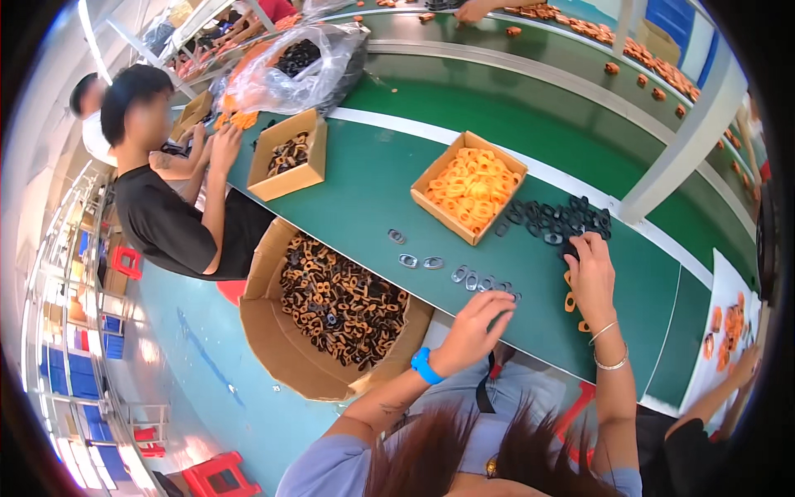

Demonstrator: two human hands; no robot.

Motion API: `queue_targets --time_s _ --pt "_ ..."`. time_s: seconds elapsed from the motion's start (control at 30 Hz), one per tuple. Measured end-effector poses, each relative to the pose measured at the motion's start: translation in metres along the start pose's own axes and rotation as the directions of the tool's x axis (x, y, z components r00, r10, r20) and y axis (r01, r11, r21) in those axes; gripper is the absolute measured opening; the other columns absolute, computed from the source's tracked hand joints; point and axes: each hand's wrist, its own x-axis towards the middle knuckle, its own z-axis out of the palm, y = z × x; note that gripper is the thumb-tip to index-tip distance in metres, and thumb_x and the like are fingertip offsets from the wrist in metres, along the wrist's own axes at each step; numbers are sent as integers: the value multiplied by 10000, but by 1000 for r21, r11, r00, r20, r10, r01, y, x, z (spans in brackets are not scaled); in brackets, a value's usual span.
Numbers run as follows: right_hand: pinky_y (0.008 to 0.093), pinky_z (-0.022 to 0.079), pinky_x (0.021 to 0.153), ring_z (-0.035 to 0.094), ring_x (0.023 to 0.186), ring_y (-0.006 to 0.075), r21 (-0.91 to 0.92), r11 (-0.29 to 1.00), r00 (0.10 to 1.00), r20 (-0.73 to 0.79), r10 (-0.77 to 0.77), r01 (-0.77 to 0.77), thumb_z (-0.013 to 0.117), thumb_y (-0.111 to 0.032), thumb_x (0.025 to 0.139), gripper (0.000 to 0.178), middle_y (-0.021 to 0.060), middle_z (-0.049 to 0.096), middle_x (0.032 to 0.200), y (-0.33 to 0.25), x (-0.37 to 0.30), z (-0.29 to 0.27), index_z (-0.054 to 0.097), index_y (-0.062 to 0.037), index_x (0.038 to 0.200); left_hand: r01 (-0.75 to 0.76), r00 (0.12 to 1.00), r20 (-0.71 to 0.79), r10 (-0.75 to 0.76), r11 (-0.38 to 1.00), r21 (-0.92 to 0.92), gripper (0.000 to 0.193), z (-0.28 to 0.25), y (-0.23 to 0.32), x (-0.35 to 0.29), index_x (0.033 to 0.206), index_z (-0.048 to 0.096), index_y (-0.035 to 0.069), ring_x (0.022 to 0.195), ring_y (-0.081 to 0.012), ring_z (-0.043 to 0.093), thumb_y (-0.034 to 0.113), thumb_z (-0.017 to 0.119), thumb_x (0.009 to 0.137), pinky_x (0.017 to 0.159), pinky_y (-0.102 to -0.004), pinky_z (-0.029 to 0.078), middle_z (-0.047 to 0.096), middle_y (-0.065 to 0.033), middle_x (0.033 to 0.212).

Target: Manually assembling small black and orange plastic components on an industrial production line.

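My left hand (476, 329), with a blue wristband, is held low over the table's near edge. Its fingers and thumb are apart, the fingertips by the end of a row of small grey oval rings (472, 281). Farther right, my right hand (592, 273) reaches to the near side of a heap of black oval rings (551, 219). Its bent fingers and thumb appear to close on a black oval ring (569, 248) there. Several orange oval rings (570, 302) lie beside that hand, partly covered by it. A cardboard box of orange rings (427, 199) stands beyond both hands.
A large carton (263, 319) of black-and-orange parts stands on the floor at left. Another small box (300, 180) sits near a co-worker (166, 199). Behind runs a green conveyor (513, 103); a white post (683, 137) rises at right.
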Motion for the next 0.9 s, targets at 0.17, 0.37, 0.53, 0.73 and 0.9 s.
queue_targets --time_s 0.17,0.37,0.53,0.73,0.9 --pt "396 518 780 613 917 325 52 996 996 49 -69 67 730 17 794 199 118 608 964 13 7 12 655 3 978 10 1000 -7 -10 1000 14 157 -4 -4 -2 1046 684 5 1018 -314 660 11 693 890 868 -387 543 679 -130 1135" --pt "394 533 738 651 834 341 292 955 998 50 29 -42 733 29 789 184 150 649 923 -16 -8 -15 656 10 955 -37 999 -35 37 999 1 159 -1 0 2 1043 686 5 1008 -313 655 9 696 884 872 -385 541 676 -125 1137" --pt "411 536 753 657 876 323 316 942 979 128 -160 112 738 6 793 172 131 655 966 -35 -66 -19 682 -10 954 -129 990 53 129 992 -12 254 19 0 -5 1100 666 -1 1064 -330 620 19 715 851 899 -399 527 639 -141 1177" --pt "415 528 788 637 902 328 399 915 976 170 -135 58 731 4 801 166 133 649 987 -29 -81 -25 695 -3 963 -168 973 169 160 985 36 336 36 1 -8 1173 627 -6 1102 -340 585 32 715 851 932 -402 510 583 -161 1223" --pt "414 528 780 643 882 325 297 953 998 34 43 -51 706 15 830 139 141 630 995 -9 -43 -24 689 15 968 -232 956 208 209 968 92 291 40 1 -4 1135 624 -32 1075 -342 566 15 665 850 946 -400 490 573 -168 1197"
